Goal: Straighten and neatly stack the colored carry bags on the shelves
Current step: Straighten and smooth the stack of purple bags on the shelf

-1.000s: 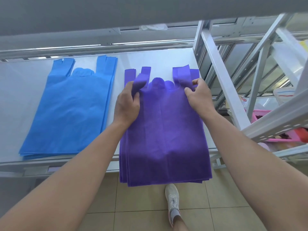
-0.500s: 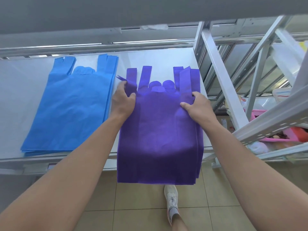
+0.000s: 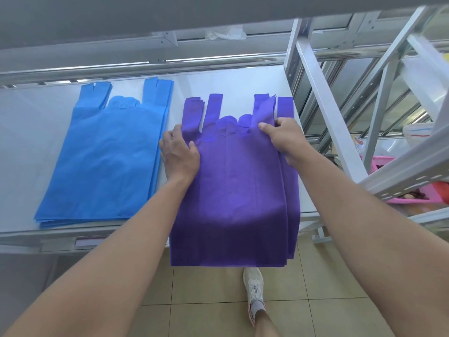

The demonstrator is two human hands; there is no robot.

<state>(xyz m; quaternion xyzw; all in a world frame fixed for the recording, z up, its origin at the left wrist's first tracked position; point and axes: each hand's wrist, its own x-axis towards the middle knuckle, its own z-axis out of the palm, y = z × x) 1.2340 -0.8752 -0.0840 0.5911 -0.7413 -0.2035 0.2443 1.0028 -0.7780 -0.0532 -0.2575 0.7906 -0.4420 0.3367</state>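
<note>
The purple bags [image 3: 238, 190] sat in the middle of the frame, a stack lying flat on the white shelf [image 3: 21, 147] with the handles pointing to the top of the picture. The bottom of the stack hung past the shelf's front edge, over the tiled floor [image 3: 206, 300].

The left hand [image 3: 179, 154] held the stack's left edge just below the left handles, thumb on top of the cloth and fingers [image 3: 175, 133] curled round the side. The right hand [image 3: 284, 139] gripped the right edge at the foot of the right handles, thumb pressed on top, fingers bent over the edge. So the stack lay between the two hands, pinched at both upper corners.

The blue bags [image 3: 107, 154] lay flat on the shelf at left of centre, handles also toward the top, just beside the left hand. A pink basket [image 3: 379, 164] showed at the right edge behind the metal frame, and a white shoe [image 3: 254, 293] stood on the floor at the bottom.
</note>
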